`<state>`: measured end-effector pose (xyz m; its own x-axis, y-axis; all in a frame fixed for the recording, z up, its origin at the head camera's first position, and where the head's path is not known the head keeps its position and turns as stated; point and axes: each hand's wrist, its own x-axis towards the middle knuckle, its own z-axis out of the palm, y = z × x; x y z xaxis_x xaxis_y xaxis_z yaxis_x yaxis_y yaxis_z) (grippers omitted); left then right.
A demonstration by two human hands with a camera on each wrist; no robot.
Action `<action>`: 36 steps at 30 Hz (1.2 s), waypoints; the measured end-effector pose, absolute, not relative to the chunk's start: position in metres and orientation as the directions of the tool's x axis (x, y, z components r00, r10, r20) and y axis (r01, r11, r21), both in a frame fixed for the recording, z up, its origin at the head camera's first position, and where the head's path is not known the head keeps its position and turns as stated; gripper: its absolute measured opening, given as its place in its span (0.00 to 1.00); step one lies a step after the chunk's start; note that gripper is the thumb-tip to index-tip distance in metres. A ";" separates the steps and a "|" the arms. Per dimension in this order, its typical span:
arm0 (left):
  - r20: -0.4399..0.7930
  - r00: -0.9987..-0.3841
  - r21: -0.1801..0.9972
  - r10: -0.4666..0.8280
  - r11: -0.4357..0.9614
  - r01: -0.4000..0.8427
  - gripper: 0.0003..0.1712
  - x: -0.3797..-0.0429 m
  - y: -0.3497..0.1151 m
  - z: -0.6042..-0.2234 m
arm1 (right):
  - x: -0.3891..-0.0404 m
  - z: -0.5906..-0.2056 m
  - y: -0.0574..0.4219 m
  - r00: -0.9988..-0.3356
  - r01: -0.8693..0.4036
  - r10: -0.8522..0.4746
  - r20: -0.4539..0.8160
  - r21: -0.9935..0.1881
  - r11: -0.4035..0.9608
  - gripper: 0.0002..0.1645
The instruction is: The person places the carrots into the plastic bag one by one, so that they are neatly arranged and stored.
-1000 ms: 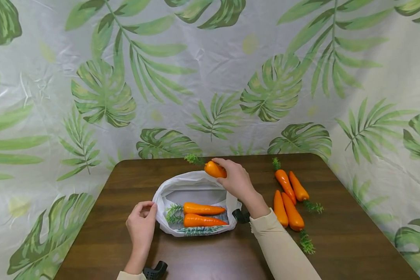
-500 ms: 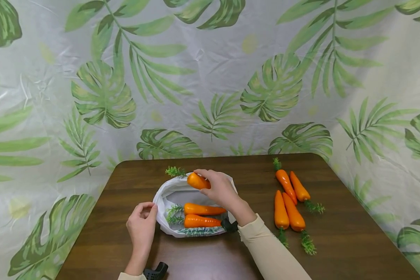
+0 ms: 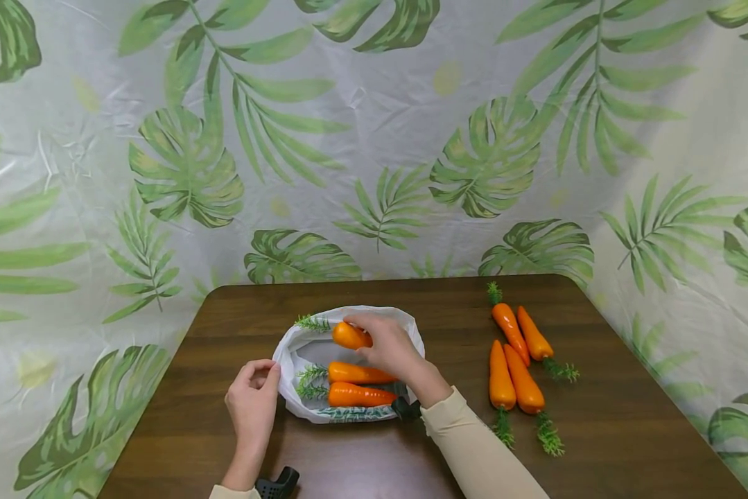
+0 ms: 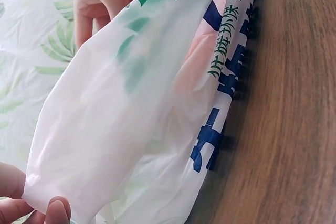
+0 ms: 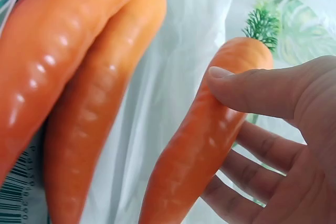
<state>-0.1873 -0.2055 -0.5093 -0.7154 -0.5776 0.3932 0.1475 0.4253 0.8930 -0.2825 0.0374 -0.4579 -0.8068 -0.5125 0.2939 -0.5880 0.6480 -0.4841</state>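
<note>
A white plastic bag [image 3: 286,398] lies with its mouth spread open on the table. My left hand [image 3: 253,395] pinches the bag's left edge between thumb and fingers; green and blue print shows on its side in the left wrist view. Over the far part of the bag's opening, my right hand [image 3: 394,346] grips a carrot [image 5: 210,124], thumb on top and fingers beneath, its green top [image 5: 262,27] pointing left in the head view. Two other carrots lie side by side inside the bag, a far one [image 3: 358,373] and a near one [image 3: 360,395], their right ends partly hidden by my right hand and wrist.
Several more carrots [image 3: 516,378] lie in a loose group on the right side of the brown wooden table [image 3: 374,461]. A leaf-printed sheet [image 3: 374,138] hangs behind the table's far edge. Black straps [image 3: 279,482] sit at both wrists.
My right hand has carried the carrot leftward and down, from the bag's far right rim to within its opening. The left hand keeps its pinch on the bag's edge.
</note>
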 end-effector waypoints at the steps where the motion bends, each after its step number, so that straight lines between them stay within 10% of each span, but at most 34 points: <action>1: 0.395 -0.714 0.893 -0.578 0.425 0.150 0.04 -0.187 -0.206 -0.509 | -0.282 -0.458 0.037 -0.804 -0.592 -0.520 0.290 -0.478 0.649 0.39; 36: 0.411 -0.702 0.883 -0.582 0.444 0.149 0.06 -0.187 -0.205 -0.511 | -0.289 -0.476 0.031 -0.783 -0.615 -0.605 0.142 -0.323 0.720 0.35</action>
<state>-0.1874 -0.2046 -0.5106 -0.7016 -0.5821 0.4110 0.1490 0.4442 0.8835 -0.2891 0.0313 -0.4763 -0.7832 -0.6053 0.1423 -0.6147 0.7196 -0.3229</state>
